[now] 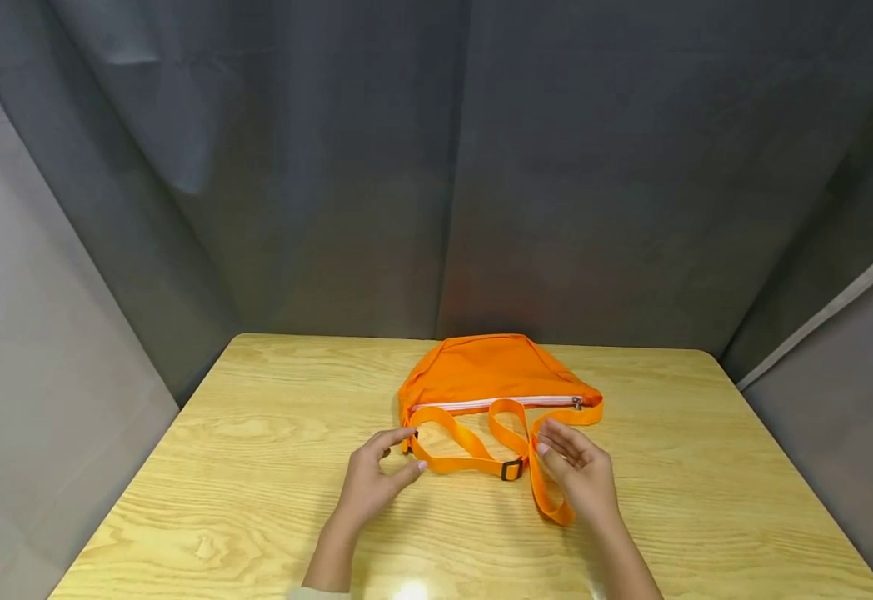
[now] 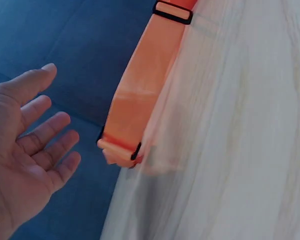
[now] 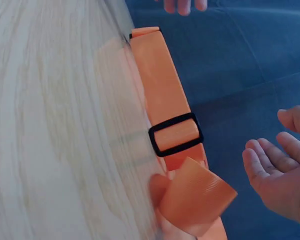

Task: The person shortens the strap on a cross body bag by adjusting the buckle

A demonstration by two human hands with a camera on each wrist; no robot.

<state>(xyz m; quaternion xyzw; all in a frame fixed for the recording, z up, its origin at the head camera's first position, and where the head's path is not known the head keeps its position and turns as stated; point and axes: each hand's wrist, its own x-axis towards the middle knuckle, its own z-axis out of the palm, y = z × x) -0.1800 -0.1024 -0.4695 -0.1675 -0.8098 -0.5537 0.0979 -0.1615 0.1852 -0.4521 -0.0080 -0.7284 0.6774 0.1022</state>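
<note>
Holding left hand (image 1: pixel 376 477) and right hand (image 1: pixel 585 477) spread and loosely bent, just beside the orange strap (image 1: pixel 457 464) and its black buckle (image 1: pixel 511 470), before the orange bag (image 1: pixel 492 367) lying near the middle of the wooden table (image 1: pixel 256 450)'s far edge, with white zipper (image 1: pixel 541 401) toward the near edge.
</note>
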